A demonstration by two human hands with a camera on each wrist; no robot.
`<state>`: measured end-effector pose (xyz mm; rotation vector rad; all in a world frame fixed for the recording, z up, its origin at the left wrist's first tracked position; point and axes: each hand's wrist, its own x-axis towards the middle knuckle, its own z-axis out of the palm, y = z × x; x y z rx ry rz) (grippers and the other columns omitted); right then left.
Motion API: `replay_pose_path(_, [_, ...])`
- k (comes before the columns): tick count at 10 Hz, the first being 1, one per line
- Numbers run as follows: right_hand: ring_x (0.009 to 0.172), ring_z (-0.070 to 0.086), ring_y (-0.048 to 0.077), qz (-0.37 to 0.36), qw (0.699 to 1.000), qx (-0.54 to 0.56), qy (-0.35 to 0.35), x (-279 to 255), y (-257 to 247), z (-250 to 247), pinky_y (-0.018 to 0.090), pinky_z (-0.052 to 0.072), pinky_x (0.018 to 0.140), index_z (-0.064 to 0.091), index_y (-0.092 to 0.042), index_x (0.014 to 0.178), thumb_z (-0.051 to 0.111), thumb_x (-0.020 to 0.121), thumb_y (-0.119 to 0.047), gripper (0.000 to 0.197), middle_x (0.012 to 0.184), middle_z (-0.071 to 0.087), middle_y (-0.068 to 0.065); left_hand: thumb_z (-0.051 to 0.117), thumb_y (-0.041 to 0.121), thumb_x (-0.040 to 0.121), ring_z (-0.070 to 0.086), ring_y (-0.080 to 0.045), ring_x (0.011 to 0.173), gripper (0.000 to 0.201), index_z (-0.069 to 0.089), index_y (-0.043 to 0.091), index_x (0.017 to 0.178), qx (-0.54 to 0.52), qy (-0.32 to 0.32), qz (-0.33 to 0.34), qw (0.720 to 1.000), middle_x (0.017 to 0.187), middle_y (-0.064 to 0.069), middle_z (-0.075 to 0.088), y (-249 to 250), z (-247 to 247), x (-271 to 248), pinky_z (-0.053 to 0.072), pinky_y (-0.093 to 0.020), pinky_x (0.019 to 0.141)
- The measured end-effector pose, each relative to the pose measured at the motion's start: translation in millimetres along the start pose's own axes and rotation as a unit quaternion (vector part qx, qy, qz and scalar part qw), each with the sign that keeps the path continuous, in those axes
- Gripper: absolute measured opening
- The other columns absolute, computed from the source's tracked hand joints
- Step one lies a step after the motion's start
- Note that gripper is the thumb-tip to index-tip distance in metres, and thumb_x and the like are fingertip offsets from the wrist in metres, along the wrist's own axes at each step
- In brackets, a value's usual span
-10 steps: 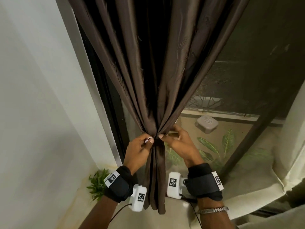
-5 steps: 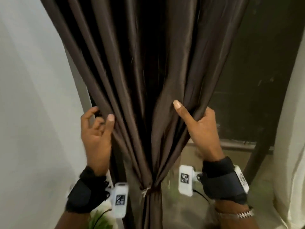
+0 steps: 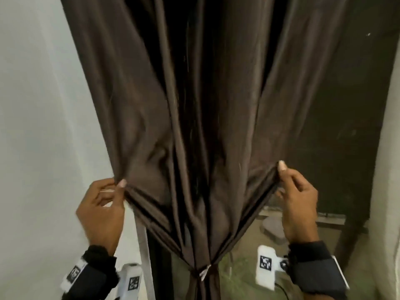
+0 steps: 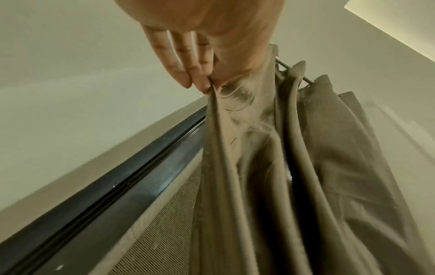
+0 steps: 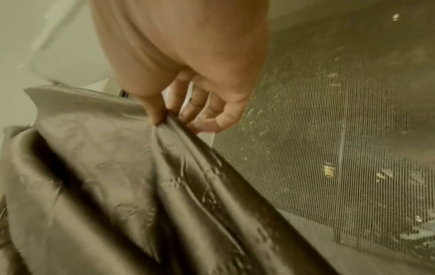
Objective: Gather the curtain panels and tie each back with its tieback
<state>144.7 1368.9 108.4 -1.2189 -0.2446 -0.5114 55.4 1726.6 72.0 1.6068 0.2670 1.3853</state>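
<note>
A dark brown curtain panel (image 3: 194,126) hangs in front of me, cinched low down by a tieback (image 3: 200,272) with a small white tag. My left hand (image 3: 118,185) pinches the curtain's left edge between thumb and fingers, seen close as the left hand (image 4: 208,81) in the left wrist view on the curtain (image 4: 282,167). My right hand (image 3: 279,172) pinches the right edge and holds it out to the side; in the right wrist view the right hand (image 5: 164,115) grips a fold of the curtain (image 5: 117,176). The fabric billows out above the tieback.
A white wall (image 3: 43,126) stands at the left, beside a dark window frame (image 4: 105,186). A mesh screen (image 5: 329,130) covers the window at the right. A pale curtain or wall (image 3: 389,169) fills the right edge. A grey object (image 3: 272,229) lies outside, below.
Both hands left the tieback, rose, and took hold of the curtain's two edges. They now pull the fabric outward, so it puffs wider above the tie.
</note>
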Motion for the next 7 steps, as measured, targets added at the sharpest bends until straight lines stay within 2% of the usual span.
replay_pose_path(1, [0.067, 0.047, 0.009, -0.043, 0.997, -0.053, 0.046, -6, 1, 1, 0.037, 0.039, 0.071, 0.064, -0.012, 0.076, 0.064, 0.102, -0.042, 0.04, 0.067, 0.054, -0.001, 0.078, 0.026, 0.097, 0.065, 0.011, 0.063, 0.012, 0.068, 0.019, 0.099, 0.018, 0.026, -0.045, 0.998, 0.088, -0.017, 0.074, -12, -15, 21, 0.045, 0.001, 0.066])
replay_pose_path(2, [0.073, 0.05, 0.018, -0.025, 0.993, -0.103, -0.047, -21, 1, 12, 0.038, 0.043, 0.071, 0.065, -0.001, 0.083, 0.066, 0.099, -0.042, 0.044, 0.079, 0.056, 0.023, 0.079, 0.022, 0.094, 0.069, 0.006, 0.061, 0.016, 0.065, 0.027, 0.09, 0.009, -0.022, -0.057, 0.998, 0.089, -0.017, 0.074, -18, -15, 20, 0.047, 0.002, 0.062])
replay_pose_path(3, [0.076, 0.052, 0.021, -0.038, 0.989, -0.118, -0.086, -34, 0, 17, 0.042, 0.043, 0.073, 0.06, 0.003, 0.086, 0.062, 0.105, -0.037, 0.044, 0.087, 0.054, 0.03, 0.081, 0.023, 0.092, 0.072, -0.006, 0.065, 0.014, 0.067, 0.025, 0.09, -0.007, -0.071, -0.058, 0.996, 0.085, -0.015, 0.074, -3, -8, 5, 0.048, 0.001, 0.065])
replay_pose_path(4, [0.071, 0.047, 0.017, -0.056, 0.986, -0.126, -0.091, -40, -1, 9, 0.041, 0.04, 0.07, 0.054, -0.001, 0.081, 0.057, 0.109, -0.034, 0.044, 0.075, 0.048, 0.02, 0.081, 0.032, 0.092, 0.073, -0.026, 0.075, 0.013, 0.068, 0.027, 0.093, -0.035, -0.104, -0.08, 0.991, 0.083, 0.001, 0.075, 16, -7, -20, 0.052, -0.009, 0.068])
replay_pose_path(5, [0.066, 0.049, 0.008, -0.05, 0.981, -0.152, -0.109, -39, -9, -9, 0.041, 0.043, 0.069, 0.056, -0.021, 0.071, 0.059, 0.109, -0.032, 0.04, 0.065, 0.052, -0.011, 0.082, 0.026, 0.091, 0.069, -0.017, 0.072, 0.023, 0.062, 0.028, 0.103, -0.023, -0.104, -0.067, 0.992, 0.091, 0.01, 0.071, 44, -2, -53, 0.052, -0.009, 0.066])
replay_pose_path(6, [0.067, 0.061, 0.022, -0.051, 0.965, -0.217, -0.141, -41, -28, -44, 0.052, 0.055, 0.071, 0.065, -0.027, 0.074, 0.065, 0.104, -0.045, 0.035, 0.068, 0.065, 0.001, 0.081, 0.018, 0.092, 0.07, -0.022, 0.078, 0.038, 0.053, 0.035, 0.111, -0.007, -0.077, -0.03, 0.997, 0.104, 0.007, 0.067, 82, 12, -99, 0.056, -0.031, 0.072])
replay_pose_path(7, [0.081, 0.073, 0.032, -0.069, 0.946, -0.256, -0.184, -35, -48, -84, 0.055, 0.062, 0.078, 0.076, -0.029, 0.089, 0.069, 0.099, -0.049, 0.024, 0.079, 0.076, 0.004, 0.078, 0.014, 0.094, 0.068, -0.026, 0.078, 0.034, 0.056, 0.031, 0.113, -0.012, -0.108, 0.013, 0.994, 0.105, -0.004, 0.069, 116, 32, -144, 0.055, -0.027, 0.067])
